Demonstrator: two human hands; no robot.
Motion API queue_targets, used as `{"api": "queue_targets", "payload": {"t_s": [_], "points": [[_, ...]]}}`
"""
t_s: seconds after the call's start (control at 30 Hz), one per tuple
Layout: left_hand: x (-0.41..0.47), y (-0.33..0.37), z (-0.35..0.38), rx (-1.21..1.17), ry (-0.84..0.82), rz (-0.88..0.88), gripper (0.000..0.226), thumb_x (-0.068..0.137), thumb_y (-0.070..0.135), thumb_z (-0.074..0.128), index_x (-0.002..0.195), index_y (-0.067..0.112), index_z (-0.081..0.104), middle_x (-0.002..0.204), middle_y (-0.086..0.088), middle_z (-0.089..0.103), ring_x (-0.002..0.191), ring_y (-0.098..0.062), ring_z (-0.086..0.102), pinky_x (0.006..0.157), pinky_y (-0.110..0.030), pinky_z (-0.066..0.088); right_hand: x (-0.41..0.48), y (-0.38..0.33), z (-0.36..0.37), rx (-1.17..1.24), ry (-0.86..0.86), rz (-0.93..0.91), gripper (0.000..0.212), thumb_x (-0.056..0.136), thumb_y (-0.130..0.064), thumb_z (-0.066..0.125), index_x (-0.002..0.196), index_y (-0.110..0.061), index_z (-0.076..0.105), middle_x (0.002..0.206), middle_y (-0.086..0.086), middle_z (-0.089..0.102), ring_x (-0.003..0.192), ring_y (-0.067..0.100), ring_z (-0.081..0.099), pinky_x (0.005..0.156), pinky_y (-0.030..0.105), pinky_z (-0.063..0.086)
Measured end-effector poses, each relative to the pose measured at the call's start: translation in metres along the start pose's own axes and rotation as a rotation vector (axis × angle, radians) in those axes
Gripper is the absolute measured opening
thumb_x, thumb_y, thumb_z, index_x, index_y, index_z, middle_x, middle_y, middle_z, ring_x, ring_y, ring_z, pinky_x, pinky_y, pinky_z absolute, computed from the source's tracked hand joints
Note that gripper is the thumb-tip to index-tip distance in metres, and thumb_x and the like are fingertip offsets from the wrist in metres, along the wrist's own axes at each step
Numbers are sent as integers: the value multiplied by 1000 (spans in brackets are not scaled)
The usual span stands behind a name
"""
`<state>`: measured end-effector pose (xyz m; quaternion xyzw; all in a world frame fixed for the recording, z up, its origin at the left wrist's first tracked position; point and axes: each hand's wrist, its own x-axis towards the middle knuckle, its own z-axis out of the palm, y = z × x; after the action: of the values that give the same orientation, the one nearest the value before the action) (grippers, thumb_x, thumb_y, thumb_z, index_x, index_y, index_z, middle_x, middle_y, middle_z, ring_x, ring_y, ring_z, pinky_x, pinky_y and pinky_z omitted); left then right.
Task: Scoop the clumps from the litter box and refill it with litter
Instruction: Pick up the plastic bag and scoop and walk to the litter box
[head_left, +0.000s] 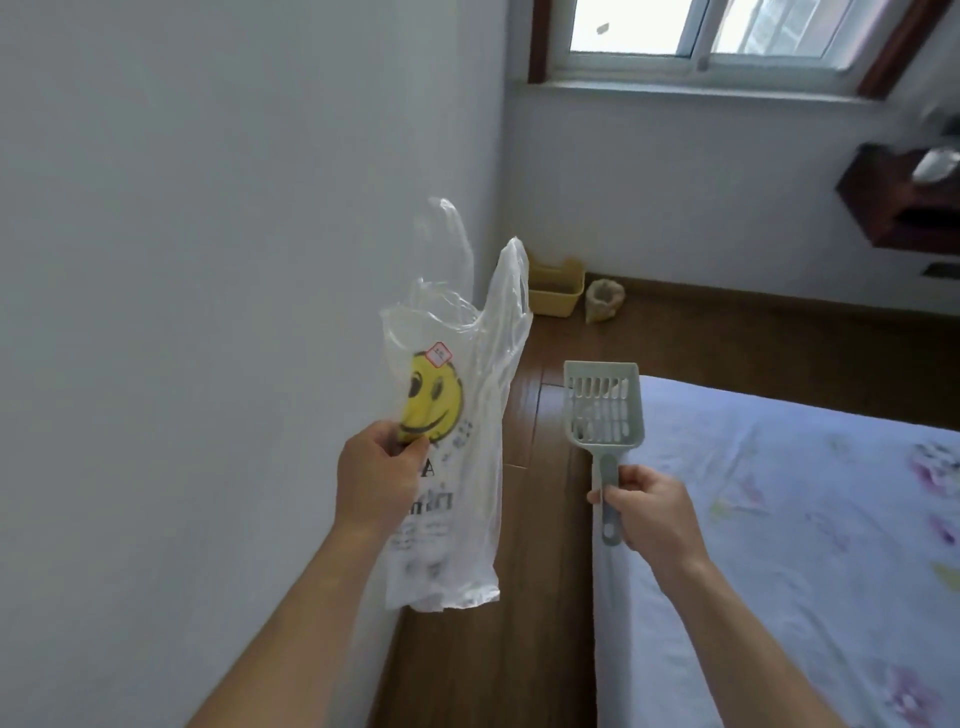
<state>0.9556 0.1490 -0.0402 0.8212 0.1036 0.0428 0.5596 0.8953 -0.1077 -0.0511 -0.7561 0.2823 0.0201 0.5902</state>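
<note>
My left hand (376, 475) pinches a clear plastic bag (457, 405) printed with a yellow smiley face and holds it up in front of the white wall. My right hand (649, 512) grips the handle of a pale green slotted litter scoop (605, 405), blade pointing up and away. Far ahead in the floor corner stands the yellow litter box (555, 287), partly hidden behind the bag's handle. Beside it on its right sits an open beige bag of litter (603, 300).
A bed with a pale floral sheet (779, 545) fills the right side. A narrow strip of wooden floor (524, 519) runs between the bed and the left wall (182, 312) towards the corner. A dark wooden shelf (904, 197) hangs under the window (701, 31).
</note>
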Motion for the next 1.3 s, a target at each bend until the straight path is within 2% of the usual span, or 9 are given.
{"api": "queue_targets", "payload": {"t_s": [0.1,0.2,0.37,0.47,0.6,0.73,0.93,1.07,1.3], "points": [[62,13,33,-3,-83,11,10,82,10,71,73,12,70,59,-4,64,48,-8,52,48,-25,43,48,-24,1,7,63,1,18,92,-3,59,90,-15,72,77,5,75,59,12,62,44,18,43],[119,28,70,-22,-144,14,12,82,11,70,71,10,69,55,-3,58,48,-13,48,50,-30,39,102,-45,0,35,95,15,17,97,-8,56,91,-15,70,78,10,75,48,19,58,39,19,44],[227,49,151,-38,-177,15,12,83,8,70,72,12,71,52,4,58,44,-6,48,45,-21,39,229,-73,0,22,105,15,15,100,-13,56,97,-11,70,80,9,74,45,16,60,41,18,46],[296,64,201,-42,-155,-2,12,83,5,68,73,12,72,52,6,60,44,-4,49,43,-18,40,317,-98,-6,9,82,20,14,99,-13,57,98,-10,71,80,8,75,49,22,62,43,20,48],[383,97,252,-31,-141,-20,13,82,8,69,73,15,72,58,-5,64,49,-9,52,49,-24,43,412,-150,-23,26,59,26,15,98,-11,57,91,-10,69,79,11,75,51,25,60,43,21,48],[466,126,294,-15,-126,-22,9,83,13,69,75,11,71,69,-20,65,54,-17,50,54,-32,41,497,-202,-39,37,42,32,11,98,-15,61,92,-13,70,78,7,75,50,22,62,45,24,51],[604,148,377,-16,-102,-2,15,83,12,70,68,16,71,56,-6,58,50,-15,47,50,-30,39,646,-252,-35,-35,36,7,8,96,-20,63,90,-23,65,84,5,75,51,17,67,46,21,52],[710,157,433,-63,-99,-12,16,82,12,70,67,16,70,51,4,55,48,-11,46,50,-27,38,755,-283,-25,-58,56,23,3,96,-23,63,97,-21,65,86,5,74,53,16,67,47,21,53],[848,199,512,-87,-95,-39,6,83,15,71,80,19,74,57,10,63,53,-5,53,55,-29,44,904,-347,-30,-75,31,29,12,95,-21,64,105,-16,68,90,3,75,60,12,66,49,17,51]]}}
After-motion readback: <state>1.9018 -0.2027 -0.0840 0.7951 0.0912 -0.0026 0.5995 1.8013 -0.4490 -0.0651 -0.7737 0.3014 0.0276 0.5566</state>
